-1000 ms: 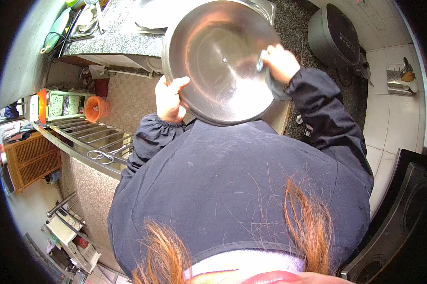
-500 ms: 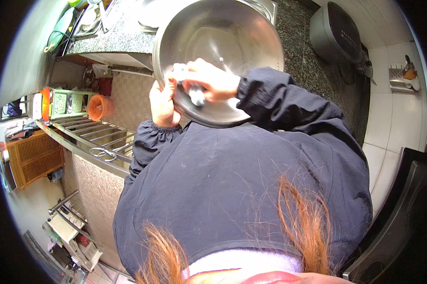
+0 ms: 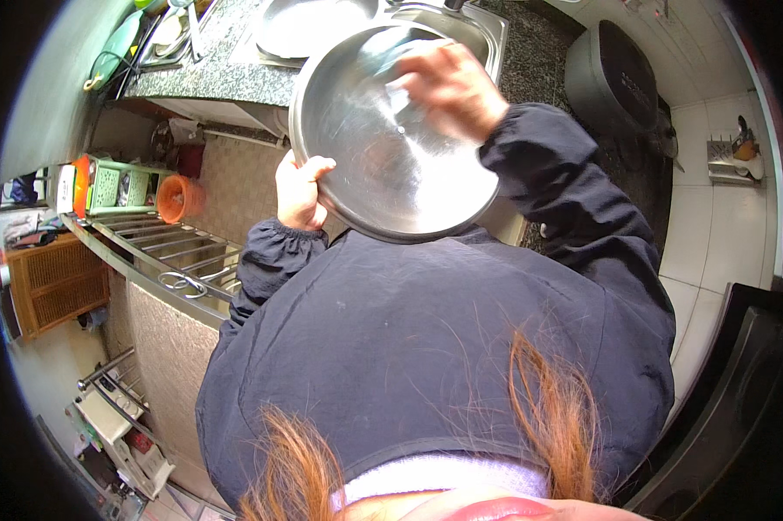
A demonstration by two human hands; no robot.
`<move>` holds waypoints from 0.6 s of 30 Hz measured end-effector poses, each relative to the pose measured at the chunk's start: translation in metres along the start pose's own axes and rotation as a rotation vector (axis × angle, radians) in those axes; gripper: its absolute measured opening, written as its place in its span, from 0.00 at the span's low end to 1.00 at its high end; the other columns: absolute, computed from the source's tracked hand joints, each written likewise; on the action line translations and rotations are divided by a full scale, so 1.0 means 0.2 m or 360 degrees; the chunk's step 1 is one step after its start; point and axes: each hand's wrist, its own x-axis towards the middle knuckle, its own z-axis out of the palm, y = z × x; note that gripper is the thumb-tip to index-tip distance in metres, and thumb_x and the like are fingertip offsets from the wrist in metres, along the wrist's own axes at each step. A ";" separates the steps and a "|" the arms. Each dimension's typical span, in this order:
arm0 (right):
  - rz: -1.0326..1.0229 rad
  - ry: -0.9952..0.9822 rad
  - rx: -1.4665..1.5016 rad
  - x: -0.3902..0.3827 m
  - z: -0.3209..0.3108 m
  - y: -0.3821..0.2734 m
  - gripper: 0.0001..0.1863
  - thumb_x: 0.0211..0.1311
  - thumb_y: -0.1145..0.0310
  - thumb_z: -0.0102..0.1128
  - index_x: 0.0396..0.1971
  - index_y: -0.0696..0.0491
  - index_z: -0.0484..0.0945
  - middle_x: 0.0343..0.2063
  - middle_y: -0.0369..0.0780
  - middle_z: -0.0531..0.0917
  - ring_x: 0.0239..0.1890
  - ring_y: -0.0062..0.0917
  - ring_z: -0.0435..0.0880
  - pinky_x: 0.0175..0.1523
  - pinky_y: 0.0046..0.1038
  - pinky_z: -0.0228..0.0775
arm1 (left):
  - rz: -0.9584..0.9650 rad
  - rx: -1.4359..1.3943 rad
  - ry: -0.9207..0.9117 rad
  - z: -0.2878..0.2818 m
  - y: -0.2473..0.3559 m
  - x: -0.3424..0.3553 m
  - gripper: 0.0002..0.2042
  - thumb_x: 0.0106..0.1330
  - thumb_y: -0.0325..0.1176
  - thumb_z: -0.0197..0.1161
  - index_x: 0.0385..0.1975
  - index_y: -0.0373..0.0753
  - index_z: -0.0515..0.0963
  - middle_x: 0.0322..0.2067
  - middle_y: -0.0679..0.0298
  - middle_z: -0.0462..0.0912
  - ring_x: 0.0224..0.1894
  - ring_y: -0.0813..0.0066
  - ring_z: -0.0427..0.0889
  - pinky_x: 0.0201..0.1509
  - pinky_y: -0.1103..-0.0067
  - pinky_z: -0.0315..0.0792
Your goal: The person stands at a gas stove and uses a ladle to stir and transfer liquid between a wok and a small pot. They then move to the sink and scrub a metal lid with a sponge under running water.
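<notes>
A large round steel lid (image 3: pixel 356 174), its hollow inner face up, is in front of my chest; a small bright spot marks its middle. My left hand (image 3: pixel 301 189) grips its left rim, thumb over the edge. Over the lid's far right part is my right hand (image 3: pixel 450 82), smeared by motion, its fingers bent round a crumpled pale cloth (image 3: pixel 398 89). The cloth is mostly hidden by the fingers and blurred, and I cannot tell exactly where it touches the steel.
Beyond the lid lie a steel sink (image 3: pixel 498 36) and a shiny round pan (image 3: pixel 309 26) on the speckled granite counter (image 3: pixel 209 80). A big dark pot (image 3: pixel 613 78) stands at the right. On the left are an orange bucket (image 3: pixel 180 200), a green rack (image 3: pixel 106 187) and a metal railing (image 3: pixel 161 252).
My right hand has moved with the cloth from the lid's near left rim to its far right part. The lid has tilted and come slightly nearer; my left hand keeps its grip.
</notes>
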 end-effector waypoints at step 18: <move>0.0804 -0.0552 0.0588 0.27 0.49 0.46 0.40 0.39 0.53 0.75 0.54 0.55 0.69 0.46 0.45 0.79 0.49 0.39 0.77 0.53 0.33 0.69 | 0.0233 0.0198 -0.0290 0.11 0.03 -0.08 0.16 0.50 0.20 0.61 0.41 0.33 0.73 0.35 0.64 0.79 0.35 0.77 0.77 0.42 0.79 0.72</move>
